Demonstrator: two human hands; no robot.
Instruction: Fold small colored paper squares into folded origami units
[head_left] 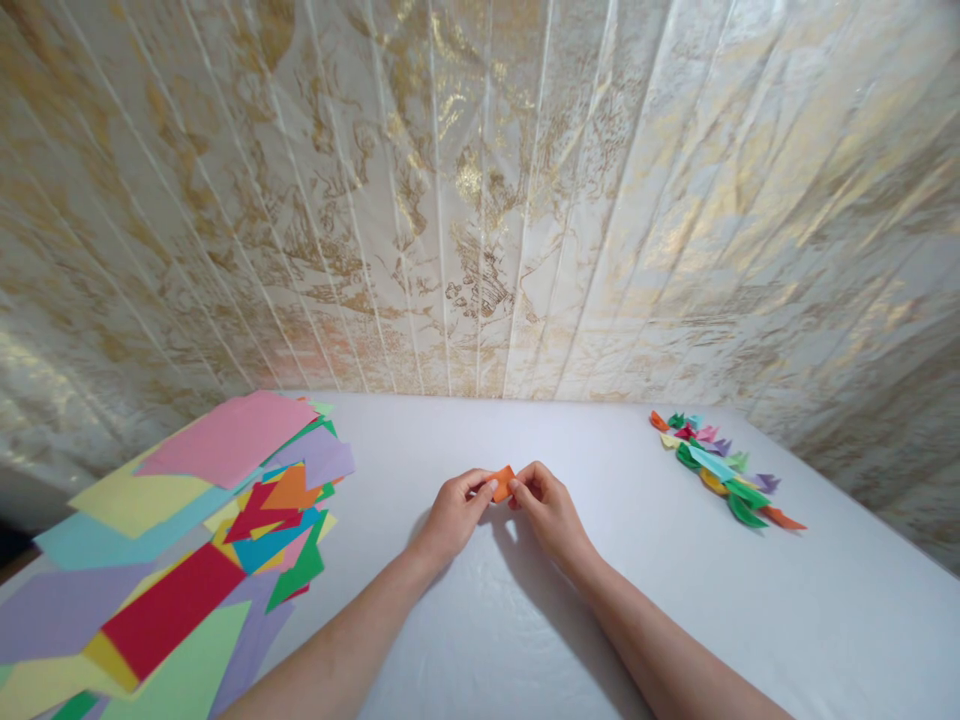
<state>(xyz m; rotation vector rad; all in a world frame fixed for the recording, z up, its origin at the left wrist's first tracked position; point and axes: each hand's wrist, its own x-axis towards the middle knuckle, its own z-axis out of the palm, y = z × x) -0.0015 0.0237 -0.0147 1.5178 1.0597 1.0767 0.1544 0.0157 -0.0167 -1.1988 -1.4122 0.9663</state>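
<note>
A small folded piece of orange paper (503, 483) is held up between my two hands, just above the white table. My left hand (459, 510) pinches its left side, the thumb lying on the near face. On the right, my right hand (546, 505) grips the other edge between thumb and fingers. Both hands are closed on the same piece, and the fingers behind it are partly hidden. The paper's exact folded shape is too small to make out.
Coloured paper sheets (232, 437) and smaller cut pieces (289, 490) lie heaped on the left side of the white table (420, 430). Several small folded paper shapes (712, 463) in mixed colours sit in rows at the right. A gold-patterned curtain (480, 200) hangs behind the table's far edge.
</note>
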